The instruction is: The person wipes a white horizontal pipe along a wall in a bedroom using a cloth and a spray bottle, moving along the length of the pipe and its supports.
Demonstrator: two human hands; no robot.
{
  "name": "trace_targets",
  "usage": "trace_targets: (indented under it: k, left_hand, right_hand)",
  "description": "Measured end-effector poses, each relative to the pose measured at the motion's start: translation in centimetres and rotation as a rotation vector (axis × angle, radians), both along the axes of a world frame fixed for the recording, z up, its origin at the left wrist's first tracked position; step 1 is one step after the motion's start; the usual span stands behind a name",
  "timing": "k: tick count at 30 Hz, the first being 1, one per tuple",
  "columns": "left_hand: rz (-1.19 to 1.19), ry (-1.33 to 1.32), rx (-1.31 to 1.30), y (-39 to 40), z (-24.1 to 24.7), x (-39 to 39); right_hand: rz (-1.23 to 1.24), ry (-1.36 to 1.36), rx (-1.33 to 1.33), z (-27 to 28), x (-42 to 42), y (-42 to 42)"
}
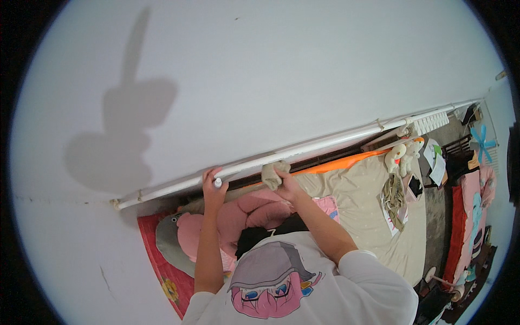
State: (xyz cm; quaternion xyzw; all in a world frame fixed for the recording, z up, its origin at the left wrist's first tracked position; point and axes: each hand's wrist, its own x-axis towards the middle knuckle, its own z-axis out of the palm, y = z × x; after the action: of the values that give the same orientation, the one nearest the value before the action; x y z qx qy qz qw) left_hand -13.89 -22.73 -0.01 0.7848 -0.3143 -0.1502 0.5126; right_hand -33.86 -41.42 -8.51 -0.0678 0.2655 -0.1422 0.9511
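Observation:
A white-painted pipe [337,144] runs along the wall in front of me, above the bed. My left hand [213,191] is at the pipe's left part, its fingertips by the pipe. It grips a small bottle, of which only the white cap or nozzle [218,183] shows; the rest is hidden in the palm. In my right hand [289,187] is a bunched beige cloth [273,174], its upper edge against the pipe. Below my hands lies a large pink plush toy [243,207], with a grey plush toy [166,235] beside it.
The bed's beige sheet [357,207] bears plush toys [395,157] and folded clothing [393,199]. A white radiator [430,123] stands beyond, near a blue fan [482,143]. A second, pink-covered bed [467,199] is at the right. Pipe brackets [380,124] fix the pipe to the wall.

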Motion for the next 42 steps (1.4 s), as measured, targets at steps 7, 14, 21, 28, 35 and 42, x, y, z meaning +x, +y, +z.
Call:
trace_targets:
  k: [7,14,21,28,35,42]
  left_hand:
    - [0.015,-0.064,0.016,-0.1,-0.4,0.0]
    - [-0.012,-0.057,-0.008,-0.3,0.3,0.0]
    - [-0.012,-0.081,-0.003,0.3,-1.0,0.6]
    - [0.013,-0.085,0.013,0.0,-0.1,0.0]
    - [0.000,-0.075,-0.011,-0.1,0.3,-0.1]
    - [-0.020,-0.037,0.001,0.1,0.0,0.1]
  right_hand:
    - [-0.202,-0.017,-0.022,-1.1,-6.7,-6.4]
    - [-0.343,-0.005,-0.209,0.6,-12.2,-12.2]
    - [-0.489,0.097,-0.254,3.4,-16.4,-15.7]
    - [-0.537,0.585,-0.697,8.5,-19.8,-14.9]
    - [-0.196,0.960,-1.890,16.6,-17.6,-14.8]
    - [0.087,0.944,-2.497,17.7,-13.0,-16.1]
